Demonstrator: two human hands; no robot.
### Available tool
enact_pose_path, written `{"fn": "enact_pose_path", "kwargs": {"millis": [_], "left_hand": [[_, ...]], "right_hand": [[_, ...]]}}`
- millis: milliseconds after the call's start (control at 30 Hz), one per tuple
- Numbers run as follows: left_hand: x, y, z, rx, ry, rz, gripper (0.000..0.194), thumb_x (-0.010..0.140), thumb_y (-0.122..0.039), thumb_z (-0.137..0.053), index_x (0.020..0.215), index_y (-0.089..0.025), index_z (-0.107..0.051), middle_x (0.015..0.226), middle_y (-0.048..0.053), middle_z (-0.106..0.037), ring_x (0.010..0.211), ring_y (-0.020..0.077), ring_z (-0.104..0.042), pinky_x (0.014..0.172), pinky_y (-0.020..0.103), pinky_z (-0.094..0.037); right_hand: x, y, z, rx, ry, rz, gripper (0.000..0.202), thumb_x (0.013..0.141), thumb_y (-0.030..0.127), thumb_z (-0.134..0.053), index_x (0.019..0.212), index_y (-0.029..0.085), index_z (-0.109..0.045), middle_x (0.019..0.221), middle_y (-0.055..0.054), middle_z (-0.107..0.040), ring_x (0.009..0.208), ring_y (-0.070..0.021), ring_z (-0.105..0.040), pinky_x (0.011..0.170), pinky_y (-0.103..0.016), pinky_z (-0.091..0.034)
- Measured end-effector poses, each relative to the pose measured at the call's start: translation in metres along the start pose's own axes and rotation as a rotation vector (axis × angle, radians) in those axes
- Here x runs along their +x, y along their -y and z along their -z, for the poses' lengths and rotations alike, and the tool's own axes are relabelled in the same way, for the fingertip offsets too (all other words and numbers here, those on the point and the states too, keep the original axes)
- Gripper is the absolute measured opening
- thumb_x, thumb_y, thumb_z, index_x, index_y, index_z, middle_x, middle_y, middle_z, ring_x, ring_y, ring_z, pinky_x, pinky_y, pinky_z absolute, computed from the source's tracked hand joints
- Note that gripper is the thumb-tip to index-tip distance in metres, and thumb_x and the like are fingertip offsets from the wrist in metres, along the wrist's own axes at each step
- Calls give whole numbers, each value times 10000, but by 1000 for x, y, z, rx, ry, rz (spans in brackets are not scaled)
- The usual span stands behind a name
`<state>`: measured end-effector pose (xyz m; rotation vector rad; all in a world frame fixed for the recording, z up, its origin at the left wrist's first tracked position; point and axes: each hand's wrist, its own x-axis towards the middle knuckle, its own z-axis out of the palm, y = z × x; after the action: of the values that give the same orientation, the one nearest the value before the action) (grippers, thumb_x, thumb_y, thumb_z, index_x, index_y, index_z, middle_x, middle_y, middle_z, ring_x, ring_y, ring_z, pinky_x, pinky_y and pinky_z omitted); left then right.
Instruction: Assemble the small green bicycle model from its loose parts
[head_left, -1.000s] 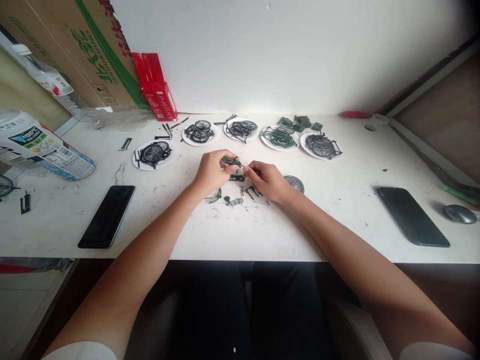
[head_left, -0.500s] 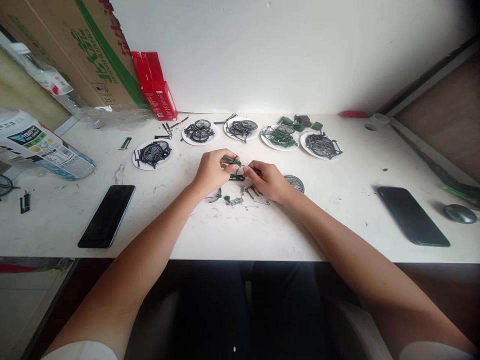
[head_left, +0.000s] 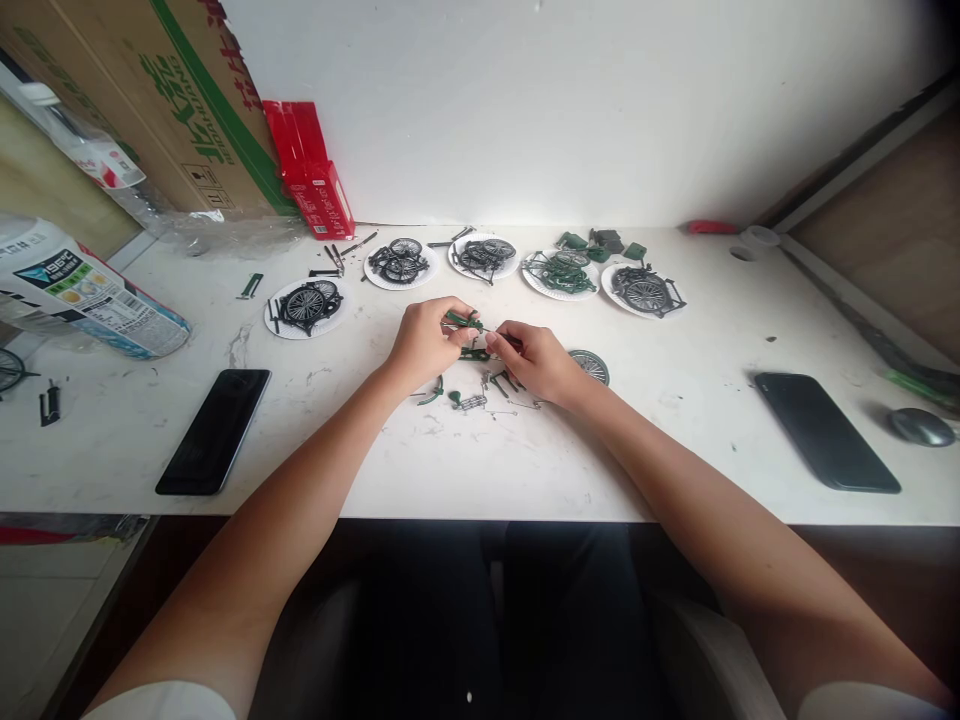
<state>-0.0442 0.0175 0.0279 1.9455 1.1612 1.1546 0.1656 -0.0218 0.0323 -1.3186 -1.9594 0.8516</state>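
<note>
- My left hand [head_left: 424, 343] pinches the small green part [head_left: 463, 321], up above the white table [head_left: 525, 470].
- My right hand [head_left: 536, 362] pinches a thin tool [head_left: 501, 338], its tip touching that part.

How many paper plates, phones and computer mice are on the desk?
Paper plates: 5
Phones: 2
Computer mice: 1
Total: 8
</note>
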Motion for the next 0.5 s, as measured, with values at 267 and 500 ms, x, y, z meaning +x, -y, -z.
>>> {"fn": "enact_pose_path", "kwargs": {"millis": [267, 500], "left_hand": [[0, 0, 0, 10, 5, 7, 175, 826, -156, -788, 997, -193, -798, 1061, 74, -829, 946, 229, -775, 856, 357, -640], [0, 5, -1, 30, 0, -34, 173, 842, -177, -794, 1014, -193, -796, 1063, 73, -828, 972, 234, -778, 855, 360, -645]], "right_hand": [[0, 1, 0, -6, -3, 16, 454, 1064, 615, -510, 902, 213, -644, 666, -19, -606, 623, -179, -516, 612, -322, -390], [-1, 2, 0, -17, 6, 23, 446, 1084, 571, -486, 923, 196, -667, 653, -18, -606, 633, -178, -531, 627, -317, -399]]}}
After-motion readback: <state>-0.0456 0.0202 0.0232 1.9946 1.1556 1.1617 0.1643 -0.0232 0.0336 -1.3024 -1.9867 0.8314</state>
